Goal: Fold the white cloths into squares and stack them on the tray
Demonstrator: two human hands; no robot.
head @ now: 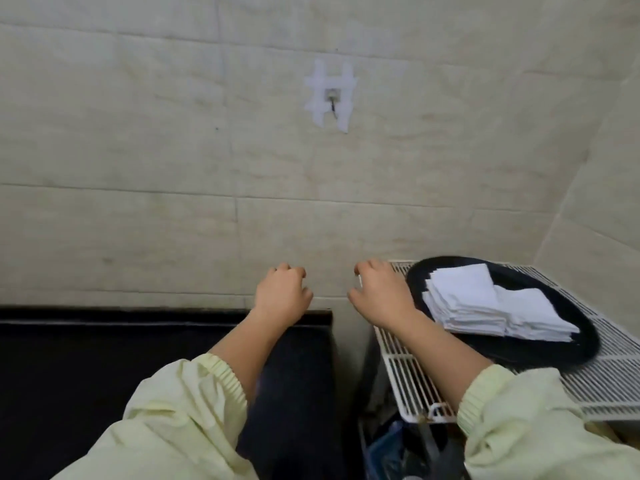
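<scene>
As far as the white cloths [464, 299] go, they're folded into squares and sit in two stacks side by side on the black round tray [519, 351]: taller stack on the left, lower one [530, 317] touching it on the right and a bit nearer the camera. Tray rests on a white wire rack [616, 382] at lower right, pushed into the corner of the wall. Right hand [381, 292] is up in the air just left of the tray, knuckles to camera, fingers curled, thumb and forefinger close together; a pale sliver shows at the fingertips but it's too small to tell if anything is pinched. Left hand [282, 292] is level with it, near but apart, clenched into a loose fist with nothing visible in it, above the far right corner of the black desk [104, 358]. Both forearms come out of pale yellow sleeves [180, 417] with elastic cuffs. Behind the hands: beige tiled wall [138, 133] with a small metal hook [331, 98] framed by white tape strips in a hash shape. Something blue and dark sits under the rack, too blurred to identify
</scene>
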